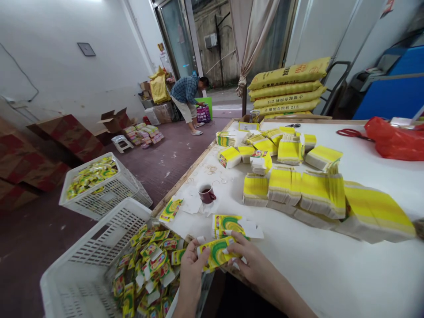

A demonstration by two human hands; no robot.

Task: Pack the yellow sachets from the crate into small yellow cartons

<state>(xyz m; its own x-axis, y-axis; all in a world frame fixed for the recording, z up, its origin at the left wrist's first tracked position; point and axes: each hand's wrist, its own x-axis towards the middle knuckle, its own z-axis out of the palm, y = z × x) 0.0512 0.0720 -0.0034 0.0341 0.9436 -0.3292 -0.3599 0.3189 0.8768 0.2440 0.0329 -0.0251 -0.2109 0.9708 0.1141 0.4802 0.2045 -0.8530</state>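
Observation:
Between my two hands, above the table's near edge, is a small yellow-and-green printed carton [217,252]. My left hand [194,260] grips its left end, and my right hand [243,254] pinches its right end. Just beyond it on the white table [298,274] lies a short stack of flat cartons [228,225] with white flaps. Below and left of my hands stands a white plastic crate [89,247] holding many folded yellow cartons [157,265]. A single carton [170,209] lies at the table's left edge.
A dark red mug [207,194] stands on the table. Behind it are rows of stacked yellow cartons [285,185] and a red plastic bag [395,139]. A second filled crate [109,192] is on the floor. A person [187,97] bends near the doorway. Yellow sacks [288,90] are piled behind the table.

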